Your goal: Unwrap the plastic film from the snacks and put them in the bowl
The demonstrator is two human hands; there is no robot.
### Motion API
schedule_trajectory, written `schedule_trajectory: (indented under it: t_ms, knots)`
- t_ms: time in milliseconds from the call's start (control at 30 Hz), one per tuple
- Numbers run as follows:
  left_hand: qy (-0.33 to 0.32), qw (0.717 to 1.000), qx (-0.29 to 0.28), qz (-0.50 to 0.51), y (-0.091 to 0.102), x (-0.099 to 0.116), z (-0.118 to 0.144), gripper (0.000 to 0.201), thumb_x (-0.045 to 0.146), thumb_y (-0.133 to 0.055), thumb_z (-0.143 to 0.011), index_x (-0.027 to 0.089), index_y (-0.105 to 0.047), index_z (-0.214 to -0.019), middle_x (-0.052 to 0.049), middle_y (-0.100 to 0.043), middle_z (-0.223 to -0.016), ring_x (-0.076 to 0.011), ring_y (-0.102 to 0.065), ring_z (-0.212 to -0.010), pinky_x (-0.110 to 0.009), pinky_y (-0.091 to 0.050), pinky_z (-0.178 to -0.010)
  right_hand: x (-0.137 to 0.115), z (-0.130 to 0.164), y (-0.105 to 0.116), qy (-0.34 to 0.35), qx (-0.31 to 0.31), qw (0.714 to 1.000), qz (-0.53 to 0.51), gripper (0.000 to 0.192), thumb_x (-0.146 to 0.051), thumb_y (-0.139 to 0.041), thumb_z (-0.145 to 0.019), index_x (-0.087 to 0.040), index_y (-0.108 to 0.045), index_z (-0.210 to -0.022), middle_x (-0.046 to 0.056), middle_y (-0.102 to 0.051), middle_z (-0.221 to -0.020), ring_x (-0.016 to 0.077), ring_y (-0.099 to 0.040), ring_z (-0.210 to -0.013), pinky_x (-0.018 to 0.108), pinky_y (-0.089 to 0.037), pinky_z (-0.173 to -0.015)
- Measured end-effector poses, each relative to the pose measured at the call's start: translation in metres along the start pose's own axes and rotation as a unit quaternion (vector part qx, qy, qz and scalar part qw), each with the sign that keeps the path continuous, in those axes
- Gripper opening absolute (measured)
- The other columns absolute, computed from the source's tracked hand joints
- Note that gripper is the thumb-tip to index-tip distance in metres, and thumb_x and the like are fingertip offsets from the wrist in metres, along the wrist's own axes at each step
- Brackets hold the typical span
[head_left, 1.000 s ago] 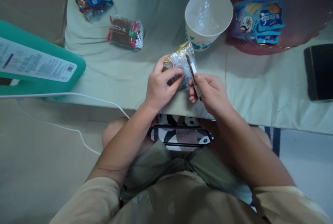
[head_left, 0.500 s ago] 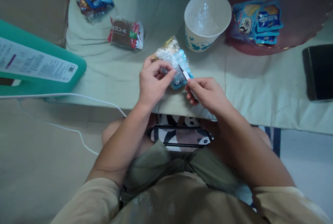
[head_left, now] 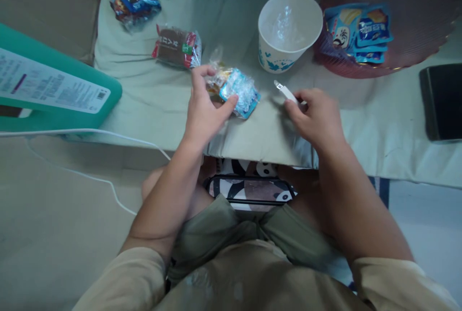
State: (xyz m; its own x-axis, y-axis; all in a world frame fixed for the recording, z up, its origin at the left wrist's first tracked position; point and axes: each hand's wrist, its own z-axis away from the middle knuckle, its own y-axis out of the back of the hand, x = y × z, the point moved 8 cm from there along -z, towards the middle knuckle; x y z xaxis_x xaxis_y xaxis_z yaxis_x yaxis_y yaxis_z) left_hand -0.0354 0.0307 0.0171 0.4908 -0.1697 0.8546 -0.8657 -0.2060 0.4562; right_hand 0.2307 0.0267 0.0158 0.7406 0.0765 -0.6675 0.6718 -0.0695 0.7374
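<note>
My left hand has its thumb on a blue snack packet wrapped in crinkled clear plastic, with the fingers around its left side. Some yellow-gold wrapping shows at the packet's upper left. Off to the right, my right hand is closed around a small white utility knife, tip pointing up and left, apart from the packet. A white paper bucket with blue leaf prints stands just beyond the knife, a clear crinkled wrapper inside it.
A brown and red snack pack lies left of the bucket, with more packets behind. Blue sachets rest in a reddish ribbed tray. A green container, a white cable and a black device flank the cloth-covered surface.
My right hand has moved right with the knife, away from the packet. The packet has turned, showing more of its blue face, and my left hand has spread around it.
</note>
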Motion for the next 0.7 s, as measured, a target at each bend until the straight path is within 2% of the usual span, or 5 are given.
schedule_trajectory:
  t_ms: [233,333,433,567,700]
  knots:
    - [0.000,0.994,0.090,-0.057,0.030,0.010,-0.004,0.069,0.035,-0.084,-0.081,0.034,-0.037,-0.131,-0.003,-0.064,-0.117,-0.0194,-0.066,-0.097,-0.033,-0.054,-0.078,0.011,-0.003,0.019,0.020,0.089,0.991,0.100,0.030,-0.028,-0.063,-0.085,-0.021,-0.070,-0.113,0.014,-0.065,-0.107,0.0340,-0.062,-0.108,0.051,-0.051,-0.091]
    - [-0.044,0.993,0.114,0.008,0.031,0.006,-0.011,0.064,0.038,-0.085,-0.081,0.037,-0.038,-0.124,-0.001,-0.056,-0.126,-0.0174,-0.061,-0.107,-0.030,-0.054,-0.071,-0.016,0.000,0.007,0.085,0.046,0.995,0.020,0.045,-0.031,-0.059,-0.089,-0.024,-0.059,-0.133,0.015,-0.063,-0.125,0.0332,-0.060,-0.117,0.051,-0.052,-0.096]
    - [-0.051,0.992,0.084,0.078,0.022,-0.003,-0.015,0.054,0.045,-0.083,-0.082,0.037,-0.043,-0.118,0.002,-0.057,-0.112,-0.0119,-0.060,-0.088,-0.027,-0.050,-0.059,-0.041,0.006,-0.013,0.127,-0.021,0.989,-0.071,0.058,-0.036,-0.064,-0.086,-0.027,-0.051,-0.142,0.013,-0.061,-0.136,0.0308,-0.061,-0.117,0.048,-0.055,-0.093]
    - [0.015,0.996,0.006,0.083,0.011,-0.010,-0.013,0.031,0.036,-0.072,-0.087,0.034,-0.052,-0.111,0.001,-0.061,-0.088,-0.0139,-0.057,-0.071,-0.030,-0.045,-0.054,-0.048,0.005,-0.025,0.122,-0.037,0.987,-0.103,0.031,-0.029,-0.061,-0.085,-0.024,-0.065,-0.115,0.010,-0.069,-0.116,0.0269,-0.065,-0.106,0.044,-0.055,-0.091]
    - [0.011,0.999,0.041,0.005,0.030,-0.008,-0.015,0.023,0.019,-0.071,-0.078,0.028,-0.057,-0.094,-0.001,-0.060,-0.086,-0.0174,-0.058,-0.080,-0.032,-0.047,-0.060,-0.035,-0.001,-0.012,0.087,0.011,0.994,-0.072,0.011,-0.022,-0.056,-0.085,-0.024,-0.065,-0.091,0.008,-0.069,-0.096,0.0248,-0.065,-0.094,0.044,-0.054,-0.089]
